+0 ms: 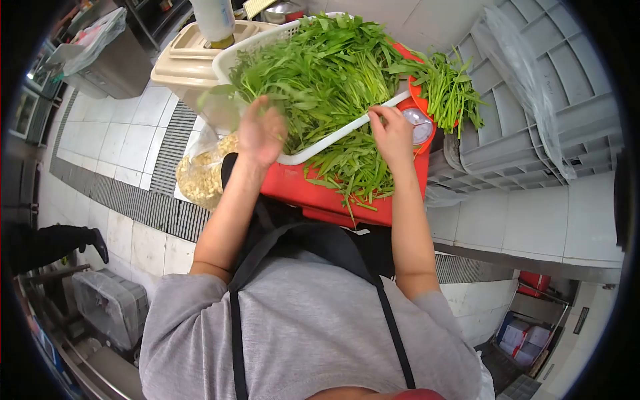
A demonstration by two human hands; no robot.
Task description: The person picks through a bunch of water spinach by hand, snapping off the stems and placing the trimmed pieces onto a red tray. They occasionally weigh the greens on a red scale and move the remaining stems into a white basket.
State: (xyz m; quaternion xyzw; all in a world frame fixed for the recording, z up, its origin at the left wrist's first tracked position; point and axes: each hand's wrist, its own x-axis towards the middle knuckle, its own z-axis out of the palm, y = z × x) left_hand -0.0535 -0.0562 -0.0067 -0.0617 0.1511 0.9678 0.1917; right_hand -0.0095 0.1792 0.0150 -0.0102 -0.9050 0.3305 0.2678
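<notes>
Long leafy green vegetables (327, 60) fill a white plastic basket (327, 141) in front of me. More cut greens (353, 167) lie below its near rim on a red stool or table surface (283, 183). My left hand (262, 132) is raised at the basket's left side; motion smears its fingers, and a blurred leaf shows beside them. At the near right rim is my right hand (393, 132), thumb and fingers drawn together; what they hold, if anything, is hidden. A bunch of greens (453, 90) rests on an orange-red device with a round dial (418, 125).
A beige lidded bin (193, 50) stands left of the basket, with a bottle (213, 23) on it. Below is a clear bag of pale yellowish pieces (200, 177). Grey plastic crates (520, 93) line the right. Another person's leg (67, 240) shows at far left.
</notes>
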